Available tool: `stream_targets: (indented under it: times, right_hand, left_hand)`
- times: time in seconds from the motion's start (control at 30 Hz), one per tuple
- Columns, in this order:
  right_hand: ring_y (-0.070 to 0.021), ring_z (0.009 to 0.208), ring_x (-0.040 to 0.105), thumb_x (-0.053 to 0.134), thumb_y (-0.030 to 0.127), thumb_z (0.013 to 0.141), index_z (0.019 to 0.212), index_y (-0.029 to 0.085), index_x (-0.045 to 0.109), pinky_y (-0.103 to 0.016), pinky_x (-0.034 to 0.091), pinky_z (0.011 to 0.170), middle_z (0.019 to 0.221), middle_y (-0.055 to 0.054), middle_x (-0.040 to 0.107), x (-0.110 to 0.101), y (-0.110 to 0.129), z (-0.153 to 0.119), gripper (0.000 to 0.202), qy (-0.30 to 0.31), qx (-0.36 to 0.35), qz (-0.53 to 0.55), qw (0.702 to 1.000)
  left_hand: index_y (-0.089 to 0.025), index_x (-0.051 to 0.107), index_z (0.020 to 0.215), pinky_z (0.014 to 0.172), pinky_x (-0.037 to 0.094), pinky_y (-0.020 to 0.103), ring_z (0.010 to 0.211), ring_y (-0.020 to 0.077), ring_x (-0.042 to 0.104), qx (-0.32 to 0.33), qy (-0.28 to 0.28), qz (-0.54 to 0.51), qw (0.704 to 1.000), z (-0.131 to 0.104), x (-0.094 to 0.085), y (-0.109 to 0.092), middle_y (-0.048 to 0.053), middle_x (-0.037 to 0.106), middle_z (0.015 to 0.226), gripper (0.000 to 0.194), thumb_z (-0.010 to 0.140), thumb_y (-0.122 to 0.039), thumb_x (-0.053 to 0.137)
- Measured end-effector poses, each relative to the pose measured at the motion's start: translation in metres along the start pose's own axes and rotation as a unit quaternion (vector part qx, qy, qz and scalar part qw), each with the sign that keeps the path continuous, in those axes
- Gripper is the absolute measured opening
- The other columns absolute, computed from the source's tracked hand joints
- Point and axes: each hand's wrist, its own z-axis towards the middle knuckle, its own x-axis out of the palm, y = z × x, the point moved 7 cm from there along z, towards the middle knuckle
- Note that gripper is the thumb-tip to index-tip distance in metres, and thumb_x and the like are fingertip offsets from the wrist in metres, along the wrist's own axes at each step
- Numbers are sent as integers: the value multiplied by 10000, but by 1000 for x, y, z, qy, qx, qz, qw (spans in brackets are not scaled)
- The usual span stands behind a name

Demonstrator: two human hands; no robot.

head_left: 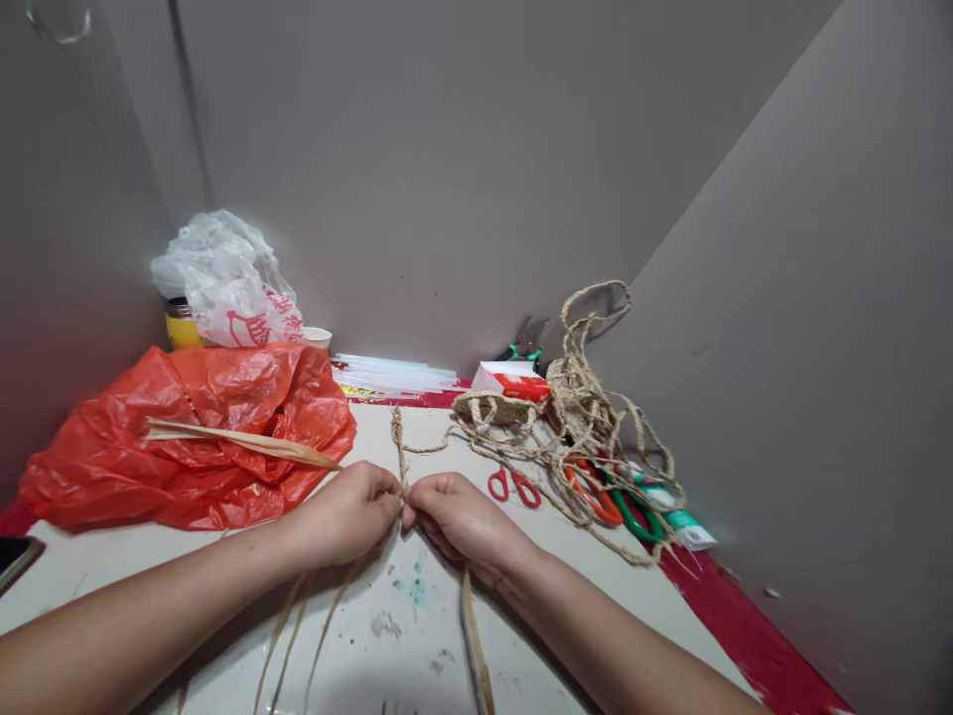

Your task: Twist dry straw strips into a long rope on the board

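Observation:
My left hand (362, 513) and my right hand (454, 514) meet near the middle of the white board, both closed in a pinch on a braided straw cord (402, 449). The cord runs away from my fingertips toward the back of the board. Loose flat straw strands trail below: one straw strip (475, 636) hangs under my right hand, and several thin strands (287, 631) lie below my left forearm. Another long straw strip (245, 437) rests on the red plastic bag, its end reaching behind my left hand.
At left lie a crumpled red plastic bag (186, 477), a white bag (230, 278), a yellow jar (181, 326) and a phone (16, 559). Glue sticks (394, 372) are at the back. At right are a heap of braided cord (585, 397), red-handled scissors (513, 487) and a box (510, 381).

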Motion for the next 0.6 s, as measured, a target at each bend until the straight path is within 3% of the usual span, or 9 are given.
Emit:
stream_targets:
  times: [0.13,0.23,0.33,0.47,0.53,0.6]
  right_hand:
    - [-27,269,140,461,238,732,474,181,407,-195,69,298,315,97,281,6,2,-6,270,16,7,72,997]
    - [-24,256,153,470,290,763,453,189,356,-193,73,296,302,88,286,13,4,-9,345,47,0,104,993]
    - [-30,252,211,520,297,737,490,177,419,-190,78,291,307,85,312,14,5,-11,292,50,-6,105,993]
    - [-15,296,135,562,257,696,549,175,426,-176,59,305,354,115,274,12,6,-11,216,61,15,141,988]
    - [-14,317,115,573,250,701,575,172,436,-174,54,312,371,120,261,11,8,-11,202,73,16,152,986]
    - [-15,330,105,579,255,715,628,155,488,-173,52,316,386,124,258,11,9,-11,160,89,13,158,983]
  left_hand:
    - [-173,529,860,348,326,202,343,114,455,-43,42,-52,997,-9,18,0,7,610,576,259,836,-357,347]
    - [-174,491,881,342,359,203,357,118,493,-31,17,-76,997,-10,27,1,19,624,628,194,829,-301,354]
    - [-173,488,890,361,373,197,380,111,505,-23,12,-96,995,-9,29,1,19,627,643,161,801,-287,415]
    - [-162,534,882,371,358,214,360,121,481,-74,79,-85,990,-6,19,2,1,586,555,263,787,-391,447]
    - [-148,572,791,419,356,213,402,111,471,-58,12,-29,998,0,-5,0,-3,554,536,248,777,-362,448]
    - [-141,595,770,500,370,210,510,111,492,-2,-112,21,993,3,-30,-6,2,561,598,189,744,-288,478]
